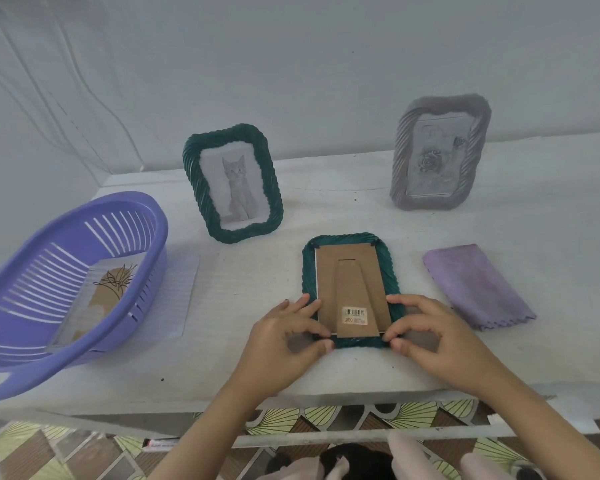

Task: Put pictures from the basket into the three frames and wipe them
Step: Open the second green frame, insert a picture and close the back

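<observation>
A green twisted-rim frame (352,251) lies face down near the table's front edge, its brown cardboard back and stand facing up. My left hand (284,336) grips its lower left corner and my right hand (426,332) grips its lower right corner, fingertips on the back board's bottom edge. Behind it a second green frame (232,183) stands upright with a cat picture inside. At the back right stands a grey frame (439,154) with a rose picture. The purple basket (32,362) on the left holds a picture (97,299) of a brown vase drawing.
A folded purple cloth (477,285) lies to the right of the face-down frame. A clear sheet (179,292) lies on the table beside the basket. The white table (326,368) ends just under my wrists, with patterned floor below. A wall rises behind the frames.
</observation>
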Action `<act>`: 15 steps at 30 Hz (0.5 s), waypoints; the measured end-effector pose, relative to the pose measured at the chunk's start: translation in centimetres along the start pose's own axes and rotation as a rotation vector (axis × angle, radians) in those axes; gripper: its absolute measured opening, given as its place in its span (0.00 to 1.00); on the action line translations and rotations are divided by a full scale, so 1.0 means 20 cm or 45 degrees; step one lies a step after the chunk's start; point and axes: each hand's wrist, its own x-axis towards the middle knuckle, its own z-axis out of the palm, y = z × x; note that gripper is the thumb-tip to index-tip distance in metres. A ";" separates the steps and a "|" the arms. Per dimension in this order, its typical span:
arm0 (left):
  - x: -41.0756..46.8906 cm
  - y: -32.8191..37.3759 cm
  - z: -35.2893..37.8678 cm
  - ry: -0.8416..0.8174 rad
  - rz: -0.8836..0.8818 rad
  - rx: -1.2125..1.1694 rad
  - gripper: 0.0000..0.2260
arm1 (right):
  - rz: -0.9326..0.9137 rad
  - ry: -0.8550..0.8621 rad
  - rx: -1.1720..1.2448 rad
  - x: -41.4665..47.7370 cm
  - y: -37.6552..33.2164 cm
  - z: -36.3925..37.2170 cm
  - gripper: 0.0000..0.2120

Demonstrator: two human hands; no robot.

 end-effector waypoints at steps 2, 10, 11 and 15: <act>0.02 0.01 -0.03 0.048 -0.016 -0.084 0.12 | 0.005 0.043 0.032 0.03 -0.03 -0.03 0.07; 0.30 0.04 -0.06 0.117 0.010 0.205 0.26 | 0.029 0.191 -0.243 0.35 -0.05 -0.04 0.28; 0.33 0.04 -0.05 0.065 -0.013 0.250 0.30 | 0.046 0.176 -0.331 0.37 -0.04 -0.03 0.32; 0.38 -0.03 0.01 -0.064 -0.038 0.468 0.44 | 0.035 0.179 -0.552 0.39 -0.02 0.01 0.40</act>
